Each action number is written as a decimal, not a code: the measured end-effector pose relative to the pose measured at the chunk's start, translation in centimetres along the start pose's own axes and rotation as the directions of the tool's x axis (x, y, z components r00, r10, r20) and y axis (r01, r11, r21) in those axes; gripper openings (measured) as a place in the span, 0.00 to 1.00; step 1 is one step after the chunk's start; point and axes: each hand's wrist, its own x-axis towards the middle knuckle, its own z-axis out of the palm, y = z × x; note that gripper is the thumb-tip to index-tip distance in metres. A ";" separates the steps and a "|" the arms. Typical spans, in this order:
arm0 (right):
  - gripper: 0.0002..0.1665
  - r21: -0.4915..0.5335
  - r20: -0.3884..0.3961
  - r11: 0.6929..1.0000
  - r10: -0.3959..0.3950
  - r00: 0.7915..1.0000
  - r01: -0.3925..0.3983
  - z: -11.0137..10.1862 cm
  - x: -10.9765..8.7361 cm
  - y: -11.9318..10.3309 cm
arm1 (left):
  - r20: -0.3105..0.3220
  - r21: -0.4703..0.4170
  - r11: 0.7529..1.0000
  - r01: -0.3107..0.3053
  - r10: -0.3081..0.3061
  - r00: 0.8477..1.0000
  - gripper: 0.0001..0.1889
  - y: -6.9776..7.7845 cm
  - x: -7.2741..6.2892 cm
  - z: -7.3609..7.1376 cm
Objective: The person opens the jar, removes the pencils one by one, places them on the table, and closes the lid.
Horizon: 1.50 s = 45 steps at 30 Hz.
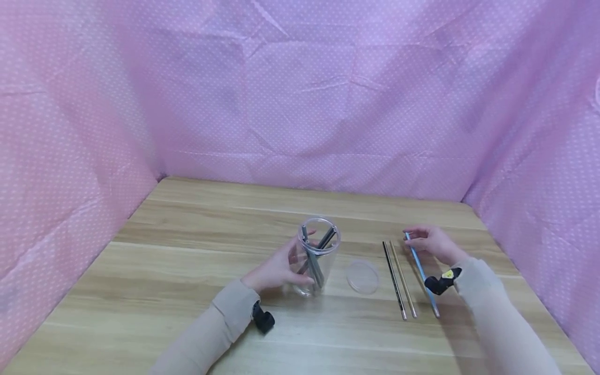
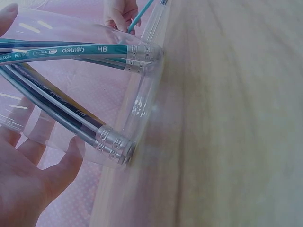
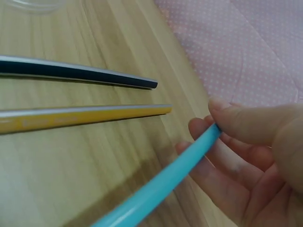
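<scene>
A clear plastic jar [image 1: 321, 255] stands uncapped on the table, with several pencils [image 2: 85, 53] leaning inside it. My left hand [image 1: 284, 265] holds the jar from its left side, thumb in front and fingers round the back. Silver ferrules show at the pencils' lower ends in the left wrist view. At the right, my right hand [image 1: 433, 244] pinches the far end of a light blue pencil [image 3: 163, 187] between thumb and fingers. The pencil's near end points toward the table's front.
Between the hands lie a round clear lid [image 1: 362, 276], a black pencil [image 1: 395, 280] and a yellow pencil [image 1: 403, 279], the two pencils roughly side by side. Pink dotted cloth [image 1: 300, 104] walls in the back and sides of the wooden table [image 1: 117, 291].
</scene>
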 end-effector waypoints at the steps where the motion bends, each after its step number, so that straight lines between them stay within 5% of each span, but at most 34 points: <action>1: 0.32 0.000 -0.003 1.000 0.001 1.000 -0.001 0.1 0.0 0.1 | -0.004 -0.001 1.000 0.004 -0.004 1.000 0.55 -0.1 0.0 0.0; 13: 0.30 0.059 -0.015 0.996 0.064 0.998 -0.063 1.8 0.9 0.8 | -0.013 -0.028 1.000 0.007 -0.007 1.000 0.56 -0.4 -0.5 0.1; 45: 0.25 -0.174 -0.081 0.983 0.041 0.996 -0.055 2.7 1.3 0.6 | -0.008 0.035 0.999 -0.016 0.016 1.000 0.56 0.0 0.4 0.0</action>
